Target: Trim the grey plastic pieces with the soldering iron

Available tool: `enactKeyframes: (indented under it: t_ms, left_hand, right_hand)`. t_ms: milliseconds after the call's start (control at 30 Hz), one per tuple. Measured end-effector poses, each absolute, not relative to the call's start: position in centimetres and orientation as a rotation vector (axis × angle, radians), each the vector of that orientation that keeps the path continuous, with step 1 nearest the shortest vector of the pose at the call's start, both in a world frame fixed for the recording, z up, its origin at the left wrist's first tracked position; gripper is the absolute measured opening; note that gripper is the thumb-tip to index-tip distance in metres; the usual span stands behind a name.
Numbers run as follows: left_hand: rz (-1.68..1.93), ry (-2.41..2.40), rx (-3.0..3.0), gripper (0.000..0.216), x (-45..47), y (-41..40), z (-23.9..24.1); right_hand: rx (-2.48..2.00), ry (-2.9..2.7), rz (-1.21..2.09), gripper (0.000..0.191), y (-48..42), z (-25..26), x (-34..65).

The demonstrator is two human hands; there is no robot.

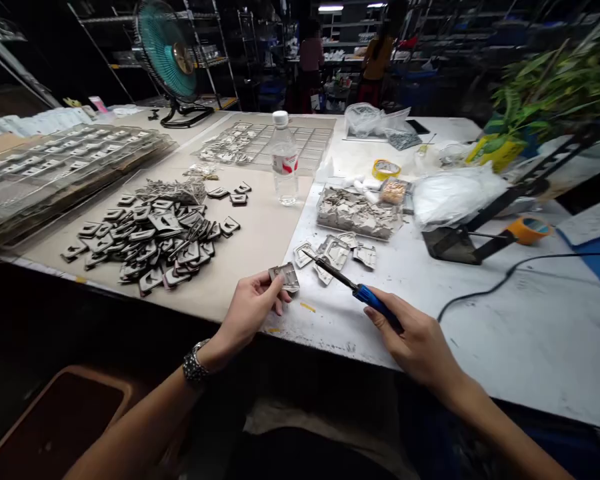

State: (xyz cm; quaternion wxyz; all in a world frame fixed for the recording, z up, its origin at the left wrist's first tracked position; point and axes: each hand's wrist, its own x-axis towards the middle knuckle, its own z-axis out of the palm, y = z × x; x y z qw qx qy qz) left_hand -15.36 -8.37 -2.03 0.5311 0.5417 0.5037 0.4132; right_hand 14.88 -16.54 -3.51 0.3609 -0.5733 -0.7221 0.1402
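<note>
My left hand (250, 308) pinches a small flat metal piece (286, 276) just above the table's front edge. My right hand (414, 337) grips the blue handle of a soldering iron (347, 284), whose dark tip points left and up, ending a little right of the held piece. Behind the tip lie several loose metal pieces (336, 253) on the white table (505, 320). A clear tray (357, 213) heaped with more such pieces stands behind them. A big pile of dark finished pieces (153, 240) covers the beige mat (250, 247) to the left.
A water bottle (285, 160) stands mid-table. Stacked clear trays (55, 170) fill the far left, a teal fan (167, 57) the back. A black stand (485, 220), orange tape roll (529, 229), plastic bags (453, 193), a plant (540, 100) and a black cable (500, 277) lie right. Two people stand far back.
</note>
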Motion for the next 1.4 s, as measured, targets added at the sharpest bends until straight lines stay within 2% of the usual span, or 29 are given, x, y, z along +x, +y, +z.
enactKeyframes:
  t_ms: [100, 200, 333, 633, 1400]
  left_hand:
    - [0.997, 1.228, 1.313, 0.040, -15.2, -8.5, -2.2]
    - [0.978, 1.202, 1.337, 0.038, -14.9, -8.4, -2.3]
    - [0.939, 1.144, 1.341, 0.029, -15.1, -8.5, -2.4]
    - [0.862, 1.132, 1.325, 0.025, -15.2, -8.4, -1.9]
    - [0.924, 1.119, 1.331, 0.023, -15.0, -8.7, -2.1]
  right_hand:
    - [-1.453, -1.990, 0.255, 0.043, -16.4, -4.1, 14.6]
    - [-1.481, -2.125, 0.007, 0.046, -16.8, -4.2, 14.6]
    - [-1.485, -2.223, -0.232, 0.044, -17.3, -4.0, 14.3]
    - [-1.469, -2.269, -0.237, 0.041, -17.1, -3.7, 13.9]
    - [-1.549, -2.245, -0.254, 0.040, -17.3, -3.6, 13.7]
